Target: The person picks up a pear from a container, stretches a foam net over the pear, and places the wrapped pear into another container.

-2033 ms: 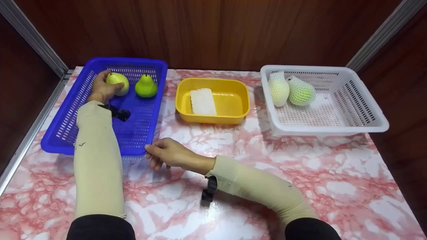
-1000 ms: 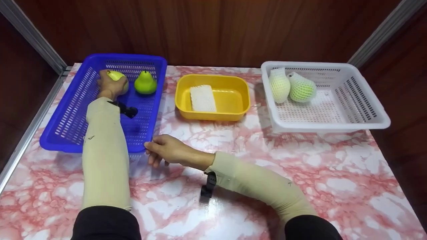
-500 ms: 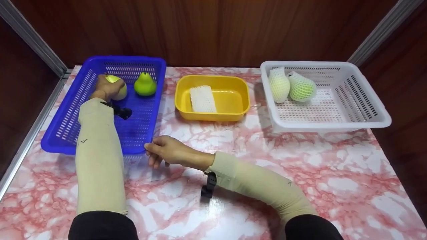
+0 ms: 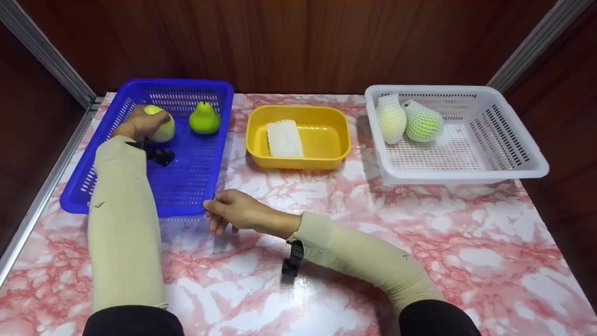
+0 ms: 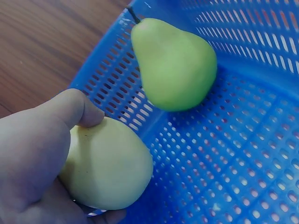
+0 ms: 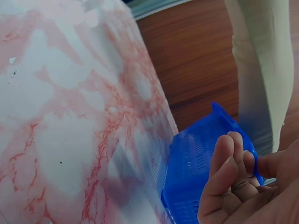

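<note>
In the upper left of the head view, the pale yellow pear (image 4: 164, 131) is held by the left hand (image 4: 142, 122) inside the blue plastic basket (image 4: 191, 165). As shown in the left wrist view, the pear is grasped with the thumb laid over its top and fingers curled at its lower side. Compared with half a second ago, the left forearm has been shifted toward the left edge of the frame, and more of the pear's right side is now exposed. The grip is judged to be in adjustment, with the pear kept low in the basket. Just to its right, the green pear (image 4: 204, 119) is left untouched. The basket's near right corner is pinched at the rim by the right hand (image 4: 240, 210), unchanged. In the upper middle, white foam netting (image 4: 284, 139) is laid in the yellow plastic tub (image 4: 298, 163). In the upper right, two net-wrapped pears (image 4: 391, 122) are seated side by side in the white plastic basket (image 4: 461, 175).
</note>
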A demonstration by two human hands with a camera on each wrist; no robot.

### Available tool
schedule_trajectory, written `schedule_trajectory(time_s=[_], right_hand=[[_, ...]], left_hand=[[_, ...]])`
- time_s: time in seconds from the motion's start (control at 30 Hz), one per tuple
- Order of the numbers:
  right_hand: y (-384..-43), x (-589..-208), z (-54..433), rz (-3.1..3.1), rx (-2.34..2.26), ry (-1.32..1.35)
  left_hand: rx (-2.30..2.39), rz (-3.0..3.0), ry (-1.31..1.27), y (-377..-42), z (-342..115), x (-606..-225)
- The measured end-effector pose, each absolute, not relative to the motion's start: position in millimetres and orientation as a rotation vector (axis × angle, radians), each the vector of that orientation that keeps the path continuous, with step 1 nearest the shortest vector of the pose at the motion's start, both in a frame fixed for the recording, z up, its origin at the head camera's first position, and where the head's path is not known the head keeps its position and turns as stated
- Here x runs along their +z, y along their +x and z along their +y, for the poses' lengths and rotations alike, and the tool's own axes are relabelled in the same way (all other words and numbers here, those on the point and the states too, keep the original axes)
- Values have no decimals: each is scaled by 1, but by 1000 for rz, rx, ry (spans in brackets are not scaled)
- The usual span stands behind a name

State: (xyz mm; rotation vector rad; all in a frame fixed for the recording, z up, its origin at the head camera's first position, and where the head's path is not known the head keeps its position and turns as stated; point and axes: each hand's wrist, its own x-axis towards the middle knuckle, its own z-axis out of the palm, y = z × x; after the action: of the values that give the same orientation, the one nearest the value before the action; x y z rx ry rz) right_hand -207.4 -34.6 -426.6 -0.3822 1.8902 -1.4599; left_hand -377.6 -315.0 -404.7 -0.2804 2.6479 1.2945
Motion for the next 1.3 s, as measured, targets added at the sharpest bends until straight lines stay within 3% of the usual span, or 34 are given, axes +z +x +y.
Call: schedule_trajectory(time_s=[0.67,0.97,1.3], right_hand=[[-211,-426,-31,1872,-1442,-392],[-220,-417,-11,1931,-1396,-414],[-229,-398,27,1951,-1481,-455]], left_hand=[[1475,2457,-311,-368,-314,-378],[1646,2474,-142,-360,-310,-368],[1449,2682,-127,-320,-306,-341]])
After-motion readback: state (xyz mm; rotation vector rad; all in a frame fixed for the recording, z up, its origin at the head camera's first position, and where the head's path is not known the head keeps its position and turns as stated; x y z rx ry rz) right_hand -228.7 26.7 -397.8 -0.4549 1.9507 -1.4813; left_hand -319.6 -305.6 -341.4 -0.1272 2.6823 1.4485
